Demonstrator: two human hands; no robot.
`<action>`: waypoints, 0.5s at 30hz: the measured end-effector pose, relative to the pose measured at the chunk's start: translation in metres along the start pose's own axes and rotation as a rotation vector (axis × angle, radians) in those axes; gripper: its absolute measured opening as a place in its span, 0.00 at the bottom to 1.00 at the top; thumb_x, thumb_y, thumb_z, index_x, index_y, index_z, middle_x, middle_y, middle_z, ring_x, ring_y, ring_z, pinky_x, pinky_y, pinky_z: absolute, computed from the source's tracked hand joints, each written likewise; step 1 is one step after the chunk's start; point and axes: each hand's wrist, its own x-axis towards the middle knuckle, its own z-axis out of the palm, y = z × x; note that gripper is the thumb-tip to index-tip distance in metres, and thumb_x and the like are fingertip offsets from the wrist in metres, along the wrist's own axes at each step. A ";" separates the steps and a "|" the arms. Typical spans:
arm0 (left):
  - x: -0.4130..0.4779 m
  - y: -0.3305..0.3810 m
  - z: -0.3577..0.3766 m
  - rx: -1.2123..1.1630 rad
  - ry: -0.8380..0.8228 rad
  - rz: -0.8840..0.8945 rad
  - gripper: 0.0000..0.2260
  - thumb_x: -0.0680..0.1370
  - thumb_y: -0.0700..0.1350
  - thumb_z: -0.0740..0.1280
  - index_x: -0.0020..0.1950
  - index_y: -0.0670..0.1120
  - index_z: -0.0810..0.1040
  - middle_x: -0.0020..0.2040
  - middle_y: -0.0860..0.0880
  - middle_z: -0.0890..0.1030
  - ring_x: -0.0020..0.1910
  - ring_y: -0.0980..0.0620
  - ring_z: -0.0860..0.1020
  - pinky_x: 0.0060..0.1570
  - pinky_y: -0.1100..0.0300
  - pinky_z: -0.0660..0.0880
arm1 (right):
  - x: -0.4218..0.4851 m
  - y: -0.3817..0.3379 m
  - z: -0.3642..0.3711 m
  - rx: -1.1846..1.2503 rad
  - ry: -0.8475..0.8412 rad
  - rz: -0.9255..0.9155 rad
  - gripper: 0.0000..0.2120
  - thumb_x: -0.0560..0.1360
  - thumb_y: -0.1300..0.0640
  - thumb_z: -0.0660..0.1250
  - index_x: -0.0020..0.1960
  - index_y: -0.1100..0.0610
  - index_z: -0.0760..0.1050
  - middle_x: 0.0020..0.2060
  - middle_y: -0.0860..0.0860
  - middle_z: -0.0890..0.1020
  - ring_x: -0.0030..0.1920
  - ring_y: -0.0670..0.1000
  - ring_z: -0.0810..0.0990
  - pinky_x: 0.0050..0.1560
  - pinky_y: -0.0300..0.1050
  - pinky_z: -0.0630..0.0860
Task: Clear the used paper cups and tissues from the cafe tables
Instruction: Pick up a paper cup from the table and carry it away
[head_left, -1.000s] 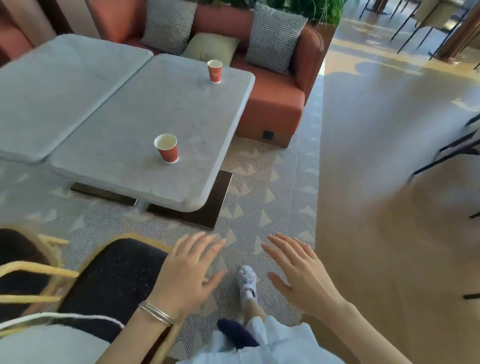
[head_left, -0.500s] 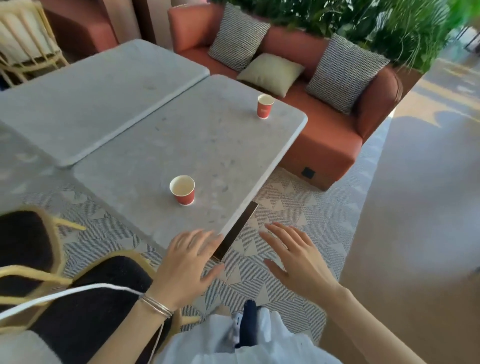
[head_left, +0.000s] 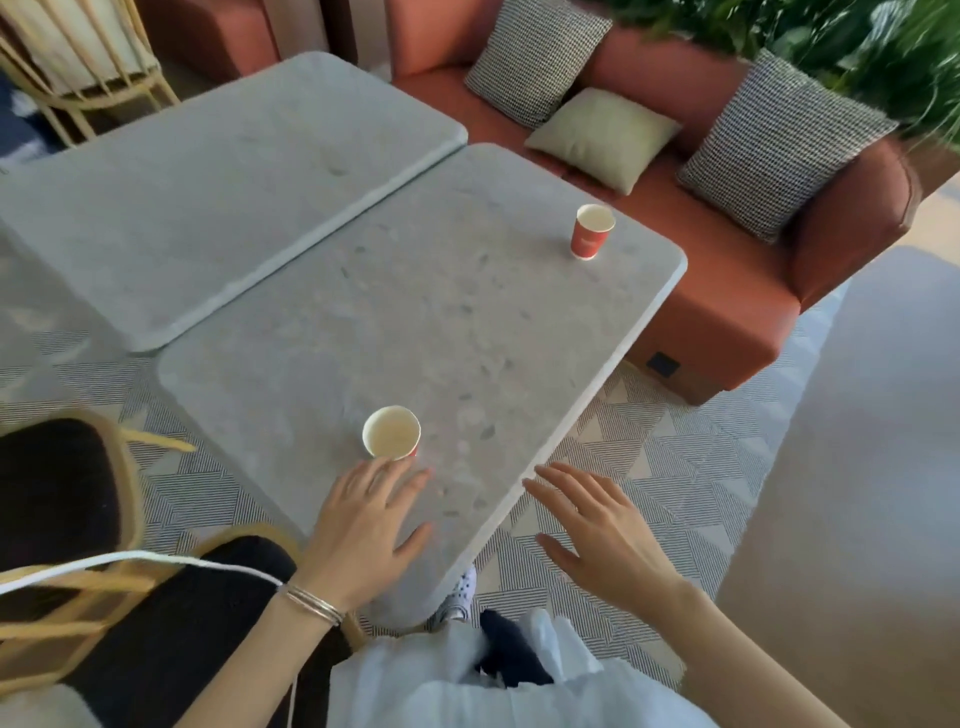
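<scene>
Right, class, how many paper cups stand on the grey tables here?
2. The near paper cup stands on the right-hand table, just beyond the left hand; the far paper cup stands at that table's far corner beside the orange sofa. No other cup shows.

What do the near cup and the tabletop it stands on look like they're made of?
Near cup: likely paper, red outside, pale matte inside, thin rolled rim. Tabletop: pale grey stone or terrazzo-like composite, matte, with dark flecks and a rounded edge.
</scene>
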 end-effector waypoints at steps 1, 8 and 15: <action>0.009 -0.007 -0.001 0.001 0.008 -0.008 0.25 0.77 0.61 0.50 0.63 0.48 0.75 0.59 0.47 0.78 0.58 0.45 0.75 0.55 0.50 0.73 | 0.010 0.003 -0.002 0.003 0.000 -0.006 0.25 0.74 0.46 0.65 0.68 0.53 0.68 0.65 0.51 0.73 0.67 0.52 0.69 0.65 0.54 0.69; 0.059 -0.042 0.010 -0.002 0.019 -0.003 0.24 0.72 0.59 0.58 0.61 0.46 0.76 0.61 0.46 0.77 0.61 0.44 0.72 0.56 0.51 0.71 | 0.067 0.018 -0.005 0.032 0.034 -0.004 0.24 0.74 0.47 0.66 0.67 0.55 0.69 0.65 0.52 0.74 0.67 0.53 0.70 0.65 0.54 0.69; 0.081 -0.066 0.041 0.032 -0.108 -0.097 0.32 0.71 0.64 0.56 0.69 0.47 0.69 0.66 0.42 0.72 0.65 0.38 0.70 0.58 0.44 0.72 | 0.092 0.033 0.012 0.060 0.010 -0.021 0.24 0.73 0.48 0.68 0.65 0.56 0.71 0.63 0.53 0.75 0.65 0.54 0.72 0.63 0.55 0.71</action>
